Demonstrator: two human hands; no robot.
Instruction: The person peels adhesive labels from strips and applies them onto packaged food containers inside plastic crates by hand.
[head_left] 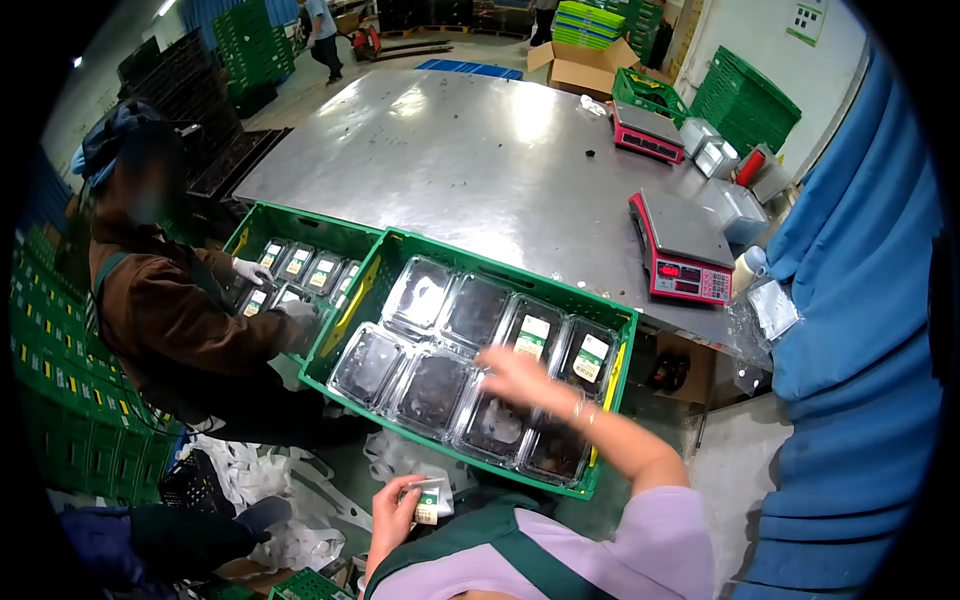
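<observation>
A green crate (470,255) in front of me holds two rows of clear plastic clamshell boxes (418,292) with dark contents. Two boxes in the far row, toward the right end, carry a white and green label (590,357). My right hand (515,380) is over the middle of the crate, above the near row, its fingers stretched out and somewhat blurred; nothing shows in them. Low at the crate's near side, my left hand (393,508) pinches a stack of labels (428,502) between thumb and fingers.
At left, a co-worker (160,290) with gloved hands reaches into a second green crate (310,228) of labelled boxes. A metal table (440,150) lies behind, with two red scales (685,245) on its right side. Blue curtain (840,330) hangs at right; white plastic bags (260,490) lie below.
</observation>
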